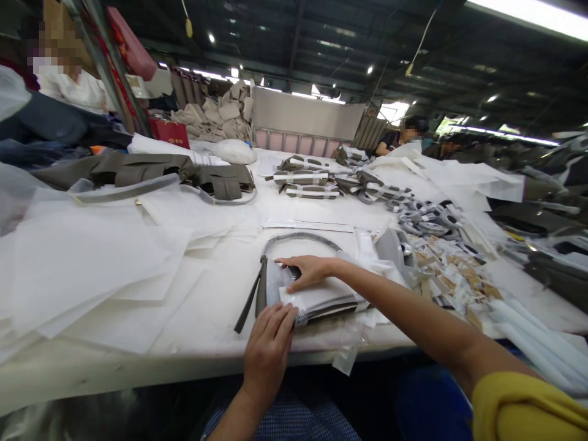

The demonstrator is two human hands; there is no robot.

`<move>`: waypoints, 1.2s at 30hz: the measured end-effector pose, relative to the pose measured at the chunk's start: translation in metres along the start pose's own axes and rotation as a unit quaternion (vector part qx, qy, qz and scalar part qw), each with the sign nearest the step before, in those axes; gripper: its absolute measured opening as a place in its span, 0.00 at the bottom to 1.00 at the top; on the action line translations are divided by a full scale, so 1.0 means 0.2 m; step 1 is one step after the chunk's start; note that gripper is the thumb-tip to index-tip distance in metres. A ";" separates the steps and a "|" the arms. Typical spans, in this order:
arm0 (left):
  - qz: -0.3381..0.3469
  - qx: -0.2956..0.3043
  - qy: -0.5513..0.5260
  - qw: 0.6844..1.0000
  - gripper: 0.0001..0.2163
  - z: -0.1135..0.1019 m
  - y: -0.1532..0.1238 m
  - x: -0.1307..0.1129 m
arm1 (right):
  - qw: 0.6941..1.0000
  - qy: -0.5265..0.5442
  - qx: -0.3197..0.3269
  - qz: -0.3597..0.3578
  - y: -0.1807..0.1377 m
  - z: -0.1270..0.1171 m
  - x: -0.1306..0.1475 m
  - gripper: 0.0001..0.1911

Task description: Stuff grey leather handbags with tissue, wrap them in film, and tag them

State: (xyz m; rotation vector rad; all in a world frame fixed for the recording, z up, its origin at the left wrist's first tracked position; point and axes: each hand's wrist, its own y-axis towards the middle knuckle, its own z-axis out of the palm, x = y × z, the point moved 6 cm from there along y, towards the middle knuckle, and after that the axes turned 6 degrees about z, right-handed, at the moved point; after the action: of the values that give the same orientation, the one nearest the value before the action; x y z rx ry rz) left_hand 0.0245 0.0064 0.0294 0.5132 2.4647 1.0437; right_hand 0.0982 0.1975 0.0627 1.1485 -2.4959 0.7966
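Note:
A dark olive-grey handbag (pixel 261 288) lies on the table in front of me, with white wrapping paper (pixel 321 299) over its body. Its handle (pixel 298 236), covered in greyish wrap, arches behind it, and a dark strap (pixel 248 301) hangs off the left end. My left hand (pixel 271 340) grips the bag's near left corner, fingers together on the paper edge and thumb out of sight. Across the top reaches my right hand (pixel 310 271), thumb and forefinger spread apart, touching the wrapped bag. Its other fingers are partly hidden.
Sheets of white paper (pixel 101 263) cover the left side. Wrapped bags (pixel 307 177) are stacked farther back. Rolled grey straps (pixel 429 217) and a heap of small tags (pixel 454 269) lie to the right. A plastic strip (pixel 345 358) hangs over the front edge. Other people are in the background.

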 end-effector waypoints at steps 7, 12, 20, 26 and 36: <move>0.002 0.005 0.009 1.000 0.20 0.00 0.00 -0.01 | 0.994 0.095 -0.035 0.036 0.11 -0.02 -0.10 0.38; 0.013 0.004 0.012 1.000 0.20 0.00 0.01 -0.01 | 0.980 0.119 -0.158 0.022 0.10 -0.03 -0.11 0.14; 0.001 0.042 -0.028 0.999 0.22 -0.04 0.03 0.00 | 0.953 0.069 -0.296 0.020 -0.21 -0.08 -0.07 0.13; -0.053 0.118 -0.106 0.986 0.18 -0.15 0.15 0.10 | 0.920 -0.045 -0.388 -0.033 -0.50 0.14 0.05 0.11; -0.001 0.305 -0.135 0.943 0.08 0.20 0.69 0.38 | 0.880 -0.062 -0.471 -0.008 -0.55 0.21 0.06 0.12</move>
State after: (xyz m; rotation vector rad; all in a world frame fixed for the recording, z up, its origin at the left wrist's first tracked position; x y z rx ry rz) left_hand 0.0028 0.1565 0.0889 0.7764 2.4964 0.1580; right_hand 0.1740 0.1063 0.0751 0.8344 -2.4276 -0.5149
